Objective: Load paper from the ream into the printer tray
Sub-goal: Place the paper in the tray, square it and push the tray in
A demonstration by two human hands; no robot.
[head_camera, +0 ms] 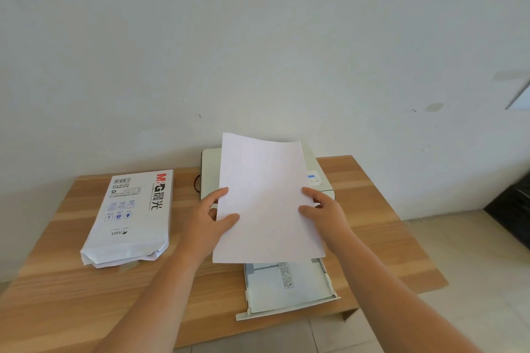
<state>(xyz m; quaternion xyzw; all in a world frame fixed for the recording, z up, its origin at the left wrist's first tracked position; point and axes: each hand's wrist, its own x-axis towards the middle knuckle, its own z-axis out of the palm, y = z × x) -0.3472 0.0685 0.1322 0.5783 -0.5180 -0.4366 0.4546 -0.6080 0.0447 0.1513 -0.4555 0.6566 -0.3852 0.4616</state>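
Observation:
A stack of white paper (266, 197) is held in the air over the printer (209, 175), hiding most of it. My left hand (208, 223) grips the stack's left edge, thumb on top. My right hand (324, 215) grips the right edge the same way. Below the sheets the pale printer tray (289, 286) is pulled out past the table's front edge. The opened paper ream (132, 215), in a white wrapper with red and black print, lies flat on the table to the left of the printer.
The wooden table (378, 226) stands against a white wall (258, 51). A black cable (197, 183) loops at the printer's left side. A dark object (513, 218) sits on the tiled floor at the right.

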